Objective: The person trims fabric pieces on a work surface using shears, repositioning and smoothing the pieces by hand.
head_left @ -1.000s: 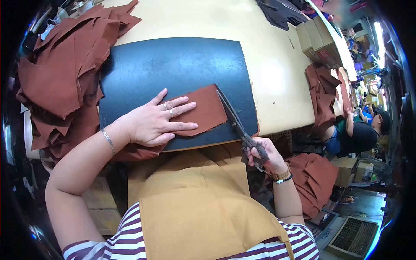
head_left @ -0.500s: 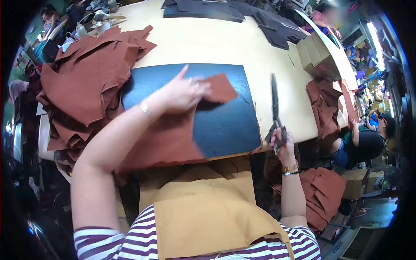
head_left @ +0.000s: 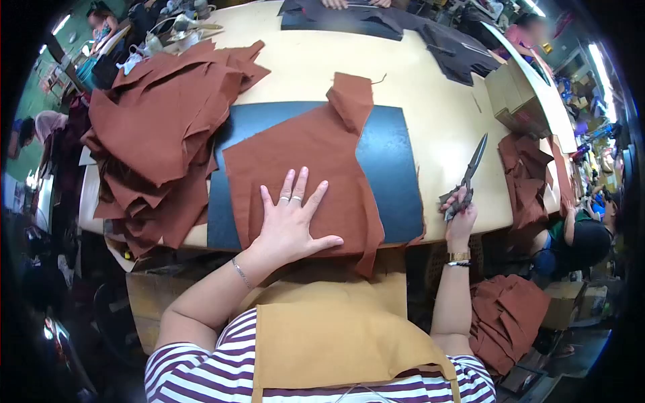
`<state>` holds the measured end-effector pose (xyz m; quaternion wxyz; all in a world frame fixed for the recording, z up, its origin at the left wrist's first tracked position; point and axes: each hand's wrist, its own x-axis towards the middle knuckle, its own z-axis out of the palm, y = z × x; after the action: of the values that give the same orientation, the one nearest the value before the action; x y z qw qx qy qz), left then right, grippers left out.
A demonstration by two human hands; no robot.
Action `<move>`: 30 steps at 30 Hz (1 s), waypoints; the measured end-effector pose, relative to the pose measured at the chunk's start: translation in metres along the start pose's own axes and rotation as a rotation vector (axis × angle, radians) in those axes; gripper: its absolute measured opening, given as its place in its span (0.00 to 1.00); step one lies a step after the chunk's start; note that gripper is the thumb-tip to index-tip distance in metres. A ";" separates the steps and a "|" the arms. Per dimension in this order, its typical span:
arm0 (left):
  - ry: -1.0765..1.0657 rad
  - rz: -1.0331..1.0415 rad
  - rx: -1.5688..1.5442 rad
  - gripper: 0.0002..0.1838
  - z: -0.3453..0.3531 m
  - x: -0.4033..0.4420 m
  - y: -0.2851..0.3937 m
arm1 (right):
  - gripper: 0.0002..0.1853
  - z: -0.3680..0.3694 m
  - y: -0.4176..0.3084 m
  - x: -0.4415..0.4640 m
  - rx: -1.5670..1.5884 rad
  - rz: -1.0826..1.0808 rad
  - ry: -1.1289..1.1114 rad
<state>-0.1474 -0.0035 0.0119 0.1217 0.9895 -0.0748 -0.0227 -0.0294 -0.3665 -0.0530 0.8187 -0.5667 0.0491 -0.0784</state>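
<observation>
Clock taken from the left hand (head_left: 290, 225), 12 toward the bench's far side. Hands well apart. Left: palm down, fingers fanned, flat on a rust-brown cloth piece (head_left: 302, 151). Right hand (head_left: 460, 208), at 3 o'clock: closed round the handles of scissors (head_left: 471, 168), tip aimed at 1; cannot tell if they touch the bench (head_left: 443, 111).

Cloth lies over a dark board (head_left: 396, 181), near edge of the bench. Flap turned over at 1 o'clock, loose thread beside it; narrow tail hanging past the near edge at 4. Heaped brown cloth (head_left: 161, 127) at 10.

Handling, judged: light, soft, some body from the weave; may skid on the smooth board, edges likely to fray. Not fragile. Flat palm suits steadying; for lifting, pinch the corner between 10 and 11 or the flap, not the thready edge.
</observation>
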 end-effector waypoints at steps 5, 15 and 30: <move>0.091 0.059 -0.020 0.33 0.000 -0.012 -0.005 | 0.09 -0.001 -0.029 0.041 -0.783 0.171 -0.051; 0.376 -0.101 -0.449 0.14 -0.111 0.041 -0.160 | 0.16 0.004 -0.074 -0.014 -1.311 -0.500 -0.099; 1.035 0.022 0.364 0.25 -0.090 0.035 -0.269 | 0.27 -0.325 -0.136 -0.181 -2.133 0.737 0.731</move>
<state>-0.0687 0.2708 0.0325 -0.0302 0.8757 -0.0181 0.4817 -0.2726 -0.6791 -0.0425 -0.1567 -0.8584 0.4809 0.0856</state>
